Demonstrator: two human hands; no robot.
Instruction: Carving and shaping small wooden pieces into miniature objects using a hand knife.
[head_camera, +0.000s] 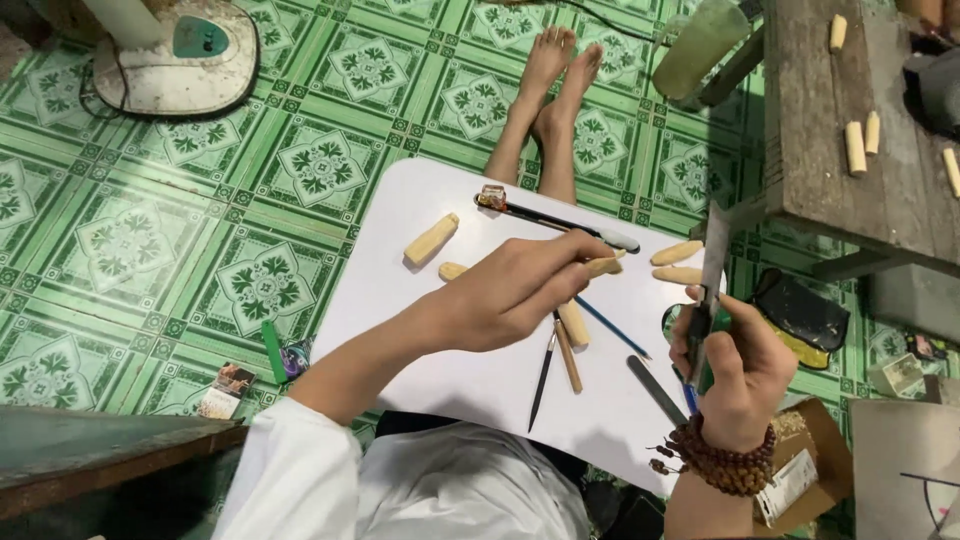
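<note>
Wooden pegs (431, 240) lie rough on the white board (400, 300), none looking finished. Left hand (520, 290) pinches one peg (603, 266); right hand (735, 370) grips a knife (712, 262).

The left hand (515, 290) covers most of the pale wooden piece (604, 266) it pinches, so only the tip shows at its 3 o'clock. The right hand (735, 370) hides the handle of the knife (712, 262), whose blade blurs toward 12 o'clock. At 10 o'clock the fan base (175, 60) is cut off by the top edge.
</note>
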